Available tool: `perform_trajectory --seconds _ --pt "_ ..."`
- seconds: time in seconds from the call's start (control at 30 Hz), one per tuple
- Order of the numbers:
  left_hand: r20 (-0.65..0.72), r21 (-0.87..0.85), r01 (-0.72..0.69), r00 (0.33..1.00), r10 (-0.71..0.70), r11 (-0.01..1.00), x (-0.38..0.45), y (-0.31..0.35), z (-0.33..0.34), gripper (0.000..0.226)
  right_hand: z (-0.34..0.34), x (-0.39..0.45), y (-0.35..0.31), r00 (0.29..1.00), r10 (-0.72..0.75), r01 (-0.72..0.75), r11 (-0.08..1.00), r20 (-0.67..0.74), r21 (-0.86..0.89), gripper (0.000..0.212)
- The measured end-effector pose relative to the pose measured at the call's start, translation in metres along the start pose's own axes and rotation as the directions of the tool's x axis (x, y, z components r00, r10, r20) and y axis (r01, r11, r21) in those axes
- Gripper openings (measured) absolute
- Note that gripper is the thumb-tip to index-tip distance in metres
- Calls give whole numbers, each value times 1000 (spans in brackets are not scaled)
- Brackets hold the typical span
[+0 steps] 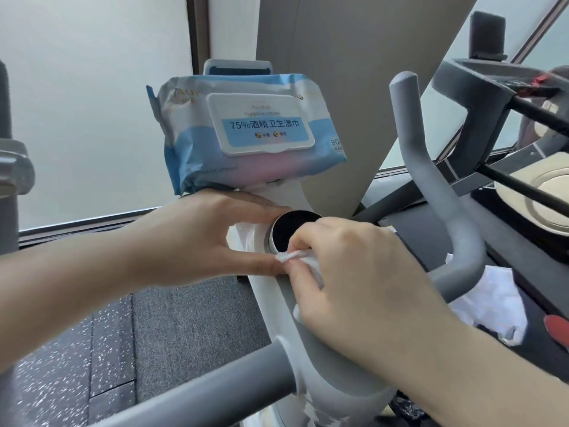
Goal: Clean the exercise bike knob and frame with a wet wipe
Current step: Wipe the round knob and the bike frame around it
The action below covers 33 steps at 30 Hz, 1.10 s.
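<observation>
The bike's round knob [286, 228] has a black top and a silver rim and sits on the white frame [277, 303] at centre. My right hand [348, 272] is shut on a crumpled white wet wipe [303, 259] and presses it against the knob's lower edge. My left hand [197, 238] reaches in from the left; its fingers curl around the frame's left side beside the knob, thumb touching the wipe. A blue and white wet wipe pack [246, 131] rests on the bike's tablet holder above the knob, lid closed.
Grey handlebars [443, 192] rise to the right of the knob and one bar [191, 386] crosses low at the front. Another machine [508, 97] stands at the right, a grey post [9, 167] at the far left. Speckled rubber floor [92, 349] lies below.
</observation>
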<state>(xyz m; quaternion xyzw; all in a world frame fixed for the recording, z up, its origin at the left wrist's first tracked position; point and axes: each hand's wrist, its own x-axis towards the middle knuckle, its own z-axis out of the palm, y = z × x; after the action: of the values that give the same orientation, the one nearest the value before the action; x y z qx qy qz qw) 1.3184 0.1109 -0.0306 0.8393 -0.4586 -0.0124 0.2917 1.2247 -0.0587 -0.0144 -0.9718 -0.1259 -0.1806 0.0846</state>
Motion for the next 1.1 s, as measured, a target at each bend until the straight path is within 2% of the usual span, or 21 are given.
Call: perform_trajectory --seconds 0.13,0.23,0.33,0.47,0.53,0.63,0.73,0.83,0.93,1.1 --pt "4 24 11 1000 -11 1000 0 -3 2 57 -10 -3 20 995 -87 83 993 51 84 7" --pt "5 27 9 1000 -9 1000 0 -2 2 56 -19 1 41 957 -247 230 966 155 118 12" --pt "13 13 14 1000 -14 1000 -1 -1 2 55 -29 9 60 907 -358 355 933 220 58 14" --pt "11 8 15 1000 -15 1000 -1 -2 2 56 -29 14 66 880 -429 440 898 206 -11 7" --pt "11 13 16 1000 -16 1000 -1 -2 2 56 -25 10 57 882 -430 437 900 190 11 8" --pt "11 22 13 1000 -13 1000 0 -1 1 57 -17 4 38 923 -364 360 932 124 54 7" --pt "5 12 5 1000 -6 1000 0 0 1 53 -6 6 20 982 -186 181 975 31 130 9" --pt "-13 20 -5 1000 5 1000 -1 1 1 54 3 5 2 998 -57 59 997 -31 49 8" --pt "-18 33 -6 1000 6 999 -1 0 3 55 5 0 6 998 -64 65 997 -23 50 8" --pt "-15 39 8 1000 -7 999 -2 0 4 58 -8 -10 41 980 -193 185 973 47 141 2"
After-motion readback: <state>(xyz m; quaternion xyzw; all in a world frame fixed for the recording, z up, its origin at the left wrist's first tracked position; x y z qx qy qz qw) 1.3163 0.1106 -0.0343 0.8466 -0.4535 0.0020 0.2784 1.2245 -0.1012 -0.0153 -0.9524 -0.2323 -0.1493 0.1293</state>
